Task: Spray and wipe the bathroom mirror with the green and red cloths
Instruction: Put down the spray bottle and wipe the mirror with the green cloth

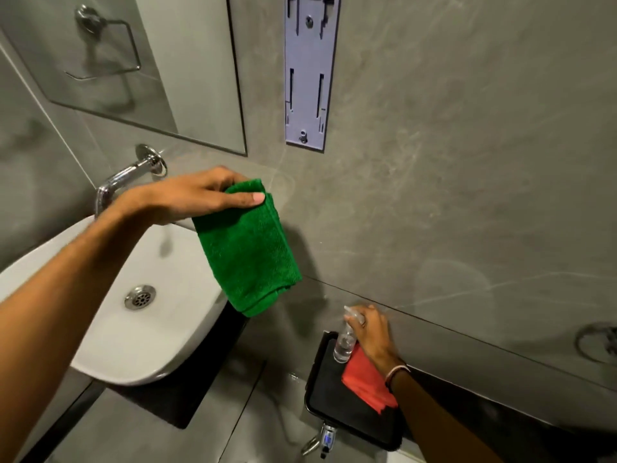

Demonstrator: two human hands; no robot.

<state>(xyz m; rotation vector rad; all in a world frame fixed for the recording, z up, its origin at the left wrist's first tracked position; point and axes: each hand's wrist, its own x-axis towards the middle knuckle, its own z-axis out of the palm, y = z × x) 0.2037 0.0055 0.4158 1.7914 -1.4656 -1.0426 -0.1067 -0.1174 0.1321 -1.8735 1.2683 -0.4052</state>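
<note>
My left hand (193, 195) pinches the top of a folded green cloth (248, 252), which hangs in the air beside the sink's right edge. Lower right, my right hand (369, 329) wraps around the head of a small clear spray bottle (344, 344) that stands on a black tray (327, 392). A red cloth (365, 379) lies on that tray, partly under my right wrist. The mirror (187, 61) is on the wall at the upper left, above the tap.
A white basin (143, 329) with a metal drain sits at the left under a chrome tap (130, 178). A grey dispenser bracket (310, 71) is fixed to the wall right of the mirror. A metal ring holder (597, 342) is at the far right.
</note>
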